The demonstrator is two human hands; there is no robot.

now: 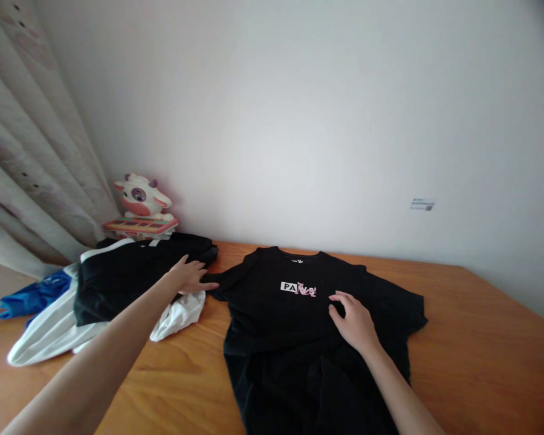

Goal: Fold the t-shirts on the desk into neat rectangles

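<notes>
A black T-shirt (272, 326) with a white and pink chest print lies spread front up on the wooden table, its collar toward the wall and its lower part rumpled. My left hand (188, 278) is open, fingers spread, between the clothes pile and the shirt's left sleeve (222, 283); whether it touches the cloth I cannot tell. Over the shirt's chest, just right of the print, is my right hand (352, 318), open with thumb and fingers apart and nothing between them.
At the left lies a heap of clothes: black garments (122, 278), white cloth (54, 335) and a blue piece (36, 296). Behind it stands a cow-shaped toy keyboard (141, 208). A curtain (31, 145) hangs at the left; a wall (290, 121) with a small label (422, 204) backs the table (476, 350).
</notes>
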